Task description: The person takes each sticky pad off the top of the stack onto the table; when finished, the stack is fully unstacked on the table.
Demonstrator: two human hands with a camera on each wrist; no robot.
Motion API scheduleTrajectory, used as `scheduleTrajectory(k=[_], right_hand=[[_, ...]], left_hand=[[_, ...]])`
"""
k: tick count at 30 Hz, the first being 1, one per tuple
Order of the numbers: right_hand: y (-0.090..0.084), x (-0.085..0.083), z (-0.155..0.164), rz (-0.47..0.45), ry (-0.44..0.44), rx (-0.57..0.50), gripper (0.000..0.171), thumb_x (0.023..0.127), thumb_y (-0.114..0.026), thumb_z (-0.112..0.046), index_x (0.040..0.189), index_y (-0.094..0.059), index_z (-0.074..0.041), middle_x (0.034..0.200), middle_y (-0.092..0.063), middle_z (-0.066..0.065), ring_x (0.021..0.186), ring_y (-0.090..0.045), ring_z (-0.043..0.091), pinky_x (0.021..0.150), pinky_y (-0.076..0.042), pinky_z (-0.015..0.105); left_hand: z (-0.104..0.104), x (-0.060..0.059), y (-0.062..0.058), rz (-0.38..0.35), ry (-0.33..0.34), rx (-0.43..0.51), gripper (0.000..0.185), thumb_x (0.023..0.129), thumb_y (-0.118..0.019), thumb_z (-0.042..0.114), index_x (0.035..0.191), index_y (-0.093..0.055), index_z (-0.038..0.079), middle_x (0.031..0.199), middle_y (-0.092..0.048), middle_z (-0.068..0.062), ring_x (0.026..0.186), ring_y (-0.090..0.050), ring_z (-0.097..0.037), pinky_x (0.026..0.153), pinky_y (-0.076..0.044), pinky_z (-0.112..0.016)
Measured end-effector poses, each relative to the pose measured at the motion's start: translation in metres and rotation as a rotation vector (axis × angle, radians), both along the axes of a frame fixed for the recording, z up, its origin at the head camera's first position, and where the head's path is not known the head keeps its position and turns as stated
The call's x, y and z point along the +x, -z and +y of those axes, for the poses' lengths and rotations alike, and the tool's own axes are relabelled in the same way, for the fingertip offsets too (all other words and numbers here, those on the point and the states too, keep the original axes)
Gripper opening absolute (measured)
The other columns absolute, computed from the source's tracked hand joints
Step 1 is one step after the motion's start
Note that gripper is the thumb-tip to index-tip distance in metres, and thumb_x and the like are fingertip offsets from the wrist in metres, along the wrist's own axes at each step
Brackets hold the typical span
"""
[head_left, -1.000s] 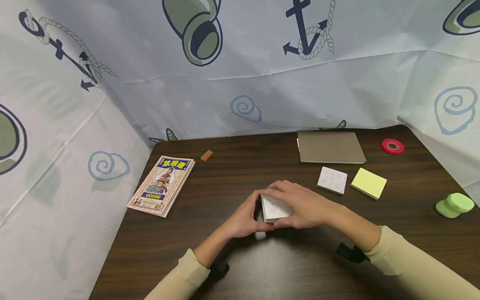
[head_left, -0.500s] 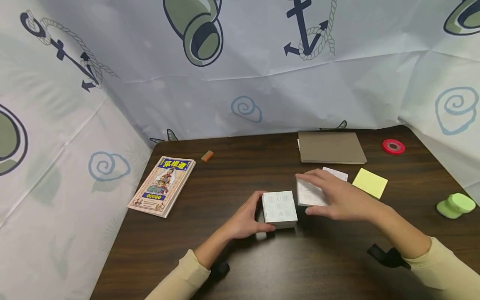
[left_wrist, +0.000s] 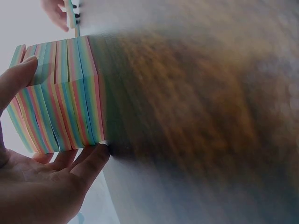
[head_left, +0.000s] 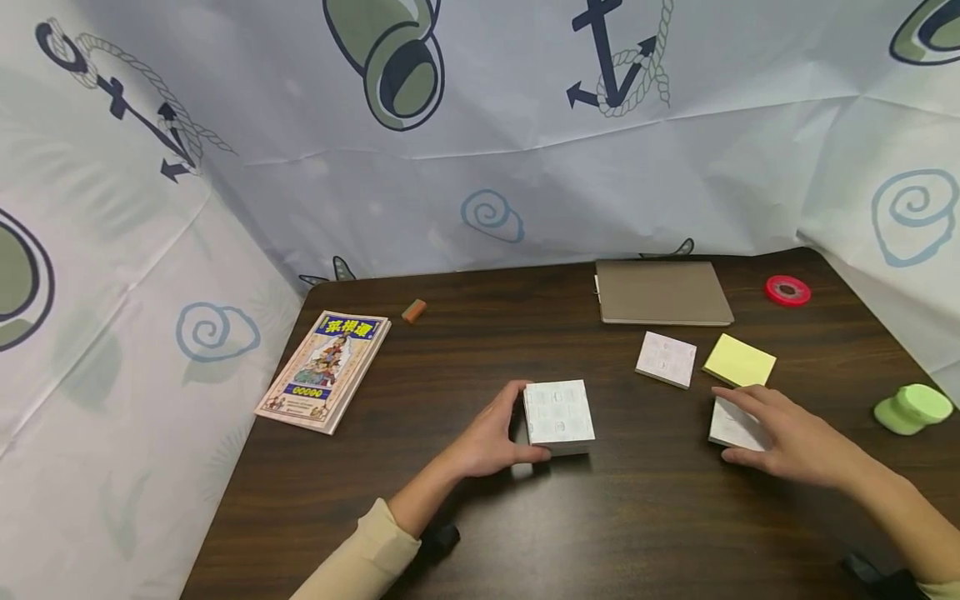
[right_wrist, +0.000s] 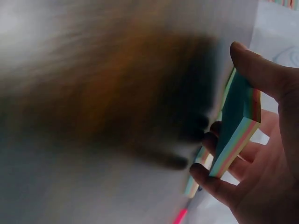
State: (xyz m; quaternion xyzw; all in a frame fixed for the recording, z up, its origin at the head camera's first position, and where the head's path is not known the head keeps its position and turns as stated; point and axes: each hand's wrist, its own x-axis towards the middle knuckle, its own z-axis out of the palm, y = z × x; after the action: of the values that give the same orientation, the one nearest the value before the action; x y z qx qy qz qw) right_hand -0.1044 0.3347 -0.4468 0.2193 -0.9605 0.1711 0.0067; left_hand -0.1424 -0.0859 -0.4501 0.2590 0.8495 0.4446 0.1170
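Note:
On the middle of the table my left hand (head_left: 491, 437) grips the left side of a stack of sticky note pads (head_left: 558, 411), thumb in front and fingers behind. The left wrist view shows several pads with rainbow-striped edges (left_wrist: 60, 107) between thumb and fingertips. Farther right, my right hand (head_left: 802, 442) pinches a single sticky note pad (head_left: 737, 425), white face up. From the right wrist, this pad (right_wrist: 236, 135) shows a teal underside, held off the table between thumb and fingertips. Behind it lie a yellow sticky note pad (head_left: 740, 361) and a whitish pad (head_left: 666, 360).
A grey-brown notebook (head_left: 663, 293) lies at the back, with a red round tin-like disc (head_left: 787, 291) to its right. A light green knobbed object (head_left: 911, 409) is near the right edge. At left are a book (head_left: 324, 371) and a small orange-brown block (head_left: 414, 311).
My right hand has taken the top pad off the stack and carried it to the right, near the yellow pad. The left hand and the stack have stayed in place.

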Motion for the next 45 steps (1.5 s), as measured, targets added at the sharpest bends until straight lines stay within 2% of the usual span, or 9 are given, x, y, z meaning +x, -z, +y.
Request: scheduleTrajectory(k=[9,13,16,21,26,33,36,39,45], right_hand=[[0.007,0.001,0.009,0.062,-0.012,0.054,0.081,0.074,-0.083,-0.048,0.137,-0.053,-0.007,0.125,-0.054,0.013,0.112,-0.051,0.036,0.086,-0.044,0.056],[0.002,0.002,0.006,0.105,-0.031,0.058,0.078,0.074,-0.084,-0.045,0.136,-0.055,-0.007,0.126,-0.054,0.011,0.112,-0.051,0.033,0.085,-0.044,0.054],[-0.009,0.002,-0.002,0.128,-0.042,0.045,0.077,0.075,-0.083,-0.044,0.137,-0.054,-0.01,0.126,-0.053,0.01,0.112,-0.051,0.033,0.085,-0.044,0.054],[-0.038,-0.002,-0.035,0.157,-0.09,0.016,0.077,0.077,-0.083,-0.043,0.141,-0.052,-0.014,0.129,-0.053,0.01,0.114,-0.052,0.03,0.087,-0.044,0.05],[-0.052,-0.009,-0.083,0.201,-0.218,-0.035,0.081,0.077,-0.083,-0.039,0.145,-0.047,-0.016,0.136,-0.049,0.007,0.119,-0.05,0.025,0.092,-0.042,0.044],[-0.051,-0.02,-0.153,0.114,-0.395,-0.077,0.083,0.085,-0.074,-0.048,0.152,-0.036,-0.018,0.152,-0.036,0.003,0.135,-0.037,0.023,0.105,-0.036,0.048],[-0.048,-0.025,-0.173,0.05,-0.422,-0.064,0.084,0.086,-0.072,-0.05,0.153,-0.033,-0.02,0.154,-0.033,0.004,0.138,-0.033,0.023,0.109,-0.031,0.048],[-0.046,-0.03,-0.186,0.016,-0.436,-0.053,0.084,0.086,-0.072,-0.047,0.154,-0.032,-0.019,0.151,-0.037,0.006,0.136,-0.035,0.024,0.109,-0.031,0.049],[-0.041,-0.038,-0.197,0.029,-0.462,-0.052,0.082,0.085,-0.074,-0.047,0.152,-0.037,-0.018,0.142,-0.045,0.001,0.128,-0.043,0.019,0.102,-0.039,0.047]], left_hand=[[0.0,-0.001,0.0,0.013,0.008,0.001,0.088,0.07,-0.09,0.025,0.139,-0.038,0.011,0.13,-0.051,-0.002,0.119,-0.048,-0.017,0.102,-0.036,-0.04],[0.0,0.0,0.0,0.008,0.01,0.001,0.088,0.07,-0.09,0.025,0.139,-0.038,0.011,0.131,-0.051,-0.002,0.119,-0.048,-0.017,0.102,-0.037,-0.04],[0.0,0.0,0.0,-0.002,0.01,0.002,0.088,0.07,-0.09,0.024,0.139,-0.038,0.012,0.131,-0.051,-0.002,0.119,-0.048,-0.017,0.103,-0.036,-0.04],[-0.002,0.0,0.0,-0.003,0.007,0.006,0.088,0.07,-0.09,0.024,0.139,-0.038,0.011,0.131,-0.051,-0.003,0.119,-0.048,-0.017,0.103,-0.036,-0.04],[-0.001,-0.001,0.001,0.008,0.014,-0.007,0.087,0.07,-0.09,0.025,0.139,-0.038,0.011,0.131,-0.051,-0.002,0.119,-0.048,-0.017,0.102,-0.036,-0.04],[-0.002,-0.002,0.001,-0.011,0.029,-0.01,0.087,0.072,-0.089,0.026,0.14,-0.036,0.014,0.132,-0.05,-0.001,0.119,-0.048,-0.015,0.102,-0.037,-0.039],[-0.002,-0.003,0.001,-0.018,0.04,-0.009,0.085,0.074,-0.087,0.029,0.141,-0.036,0.016,0.132,-0.05,-0.001,0.118,-0.048,-0.015,0.102,-0.037,-0.041],[-0.003,-0.003,0.0,-0.022,0.052,-0.003,0.083,0.075,-0.086,0.032,0.14,-0.036,0.018,0.132,-0.049,0.0,0.118,-0.048,-0.015,0.102,-0.038,-0.043],[-0.003,-0.002,0.001,-0.023,0.05,0.022,0.083,0.075,-0.087,0.033,0.14,-0.036,0.02,0.134,-0.048,0.002,0.118,-0.048,-0.015,0.102,-0.038,-0.042]])
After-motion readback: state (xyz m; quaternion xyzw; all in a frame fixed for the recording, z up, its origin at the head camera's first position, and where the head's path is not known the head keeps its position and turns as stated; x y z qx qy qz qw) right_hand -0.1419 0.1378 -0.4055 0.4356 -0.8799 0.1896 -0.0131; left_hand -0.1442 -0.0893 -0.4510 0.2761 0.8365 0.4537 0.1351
